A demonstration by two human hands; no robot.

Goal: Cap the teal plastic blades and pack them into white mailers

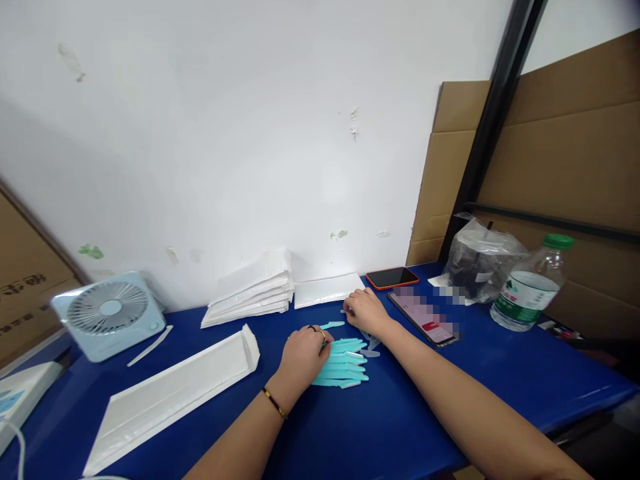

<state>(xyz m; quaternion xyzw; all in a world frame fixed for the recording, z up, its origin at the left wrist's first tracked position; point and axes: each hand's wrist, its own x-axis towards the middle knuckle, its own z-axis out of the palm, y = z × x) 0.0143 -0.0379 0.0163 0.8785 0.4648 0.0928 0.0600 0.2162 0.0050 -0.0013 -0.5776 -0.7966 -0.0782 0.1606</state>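
Note:
Slim teal eyebrow razors (345, 363) lie side by side in a bunch on the blue table. My left hand (304, 352), with a ring and a bracelet, is closed at their left ends. One single teal razor (333, 325) sticks out just past its fingertips. My right hand (366, 311) is beyond the bunch, fingers curled down and pressed together near the table; what they pinch is mostly hidden. Clear plastic blade covers (370, 353) lie under and beside the right wrist.
A padded white mailer (175, 393) lies left, more white mailers (255, 287) are stacked by the wall. A blue fan (110, 313) stands far left. Two phones, one orange-edged (393, 277) and one lit (423, 320), a bagged cup (477, 260) and a water bottle (530, 290) are right.

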